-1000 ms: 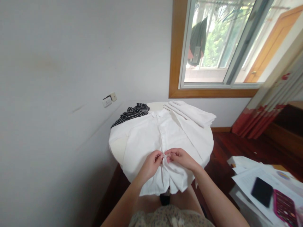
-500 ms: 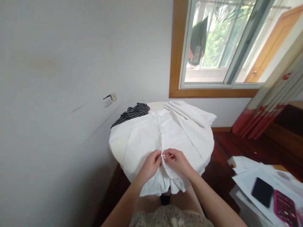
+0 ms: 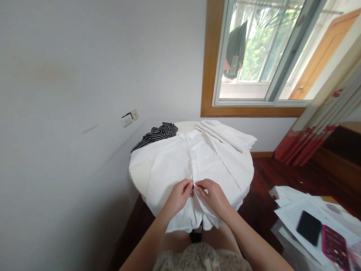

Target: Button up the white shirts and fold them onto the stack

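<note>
A white button-up shirt (image 3: 172,165) lies front side up across a round table (image 3: 140,177), its collar toward the wall and its hem hanging over the near edge. My left hand (image 3: 182,192) pinches the front placket from the left, low on the shirt. From the right, my right hand (image 3: 209,192) grips the same placket with thumb and fingers, close against the left fingertips. Any button between the fingers is too small to make out.
Black striped cloth (image 3: 158,135) sits at the table's back left, folded white cloth (image 3: 228,133) at the back right. Papers (image 3: 296,214), a black phone (image 3: 309,227) and a pink-edged phone (image 3: 335,244) lie at lower right. The wall (image 3: 84,150) borders the table's left.
Both hands stay at the placket; the right fingers have closed in slightly. The whole view has shifted a little.
</note>
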A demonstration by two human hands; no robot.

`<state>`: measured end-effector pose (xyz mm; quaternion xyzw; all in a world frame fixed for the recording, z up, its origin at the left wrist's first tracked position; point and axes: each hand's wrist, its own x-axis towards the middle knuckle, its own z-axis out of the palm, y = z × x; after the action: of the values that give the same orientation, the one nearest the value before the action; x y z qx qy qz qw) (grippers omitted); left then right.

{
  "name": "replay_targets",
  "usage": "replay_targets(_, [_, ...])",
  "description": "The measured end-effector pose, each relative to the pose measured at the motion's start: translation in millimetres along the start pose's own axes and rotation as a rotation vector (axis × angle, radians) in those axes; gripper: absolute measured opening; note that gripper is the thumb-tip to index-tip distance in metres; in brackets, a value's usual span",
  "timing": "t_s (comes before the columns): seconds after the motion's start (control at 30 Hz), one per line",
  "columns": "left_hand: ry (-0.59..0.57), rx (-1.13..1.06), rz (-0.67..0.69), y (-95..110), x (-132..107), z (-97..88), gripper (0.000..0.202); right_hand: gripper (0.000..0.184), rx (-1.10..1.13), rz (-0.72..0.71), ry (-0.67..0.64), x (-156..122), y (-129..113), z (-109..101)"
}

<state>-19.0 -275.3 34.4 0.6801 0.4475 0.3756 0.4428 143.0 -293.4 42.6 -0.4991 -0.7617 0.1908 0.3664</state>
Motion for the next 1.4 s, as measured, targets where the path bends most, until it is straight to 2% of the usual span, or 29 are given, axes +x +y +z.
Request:
replay_targets(0.2, [0.017, 0.034, -0.016, 3, 2, -0.3, 0.030, 0.016, -0.066, -0.037, 0.008, -1, 3, 6])
replay_targets(0.57, [0.033, 0.175, 0.046, -3, 3, -0.9, 0.021, 0.012, -0.022, -0.037, 0.065, -5, 13, 16])
replay_targets(0.83, [-0.007, -0.009, -0.043, -10, 6, 0.2, 0.021, 0.008, 0.246, 0.080, 0.040, 0, 23, 19])
replay_targets(1.03, [-0.034, -0.109, -0.107, -13, 5, 0.2, 0.024, 0.008, 0.264, 0.145, 0.007, 5, 23, 14])
replay_targets(1.4, [0.015, 0.100, -0.002, -3, 3, -1.6, 0.013, 0.010, 0.263, 0.115, 0.015, 5, 26, 14])
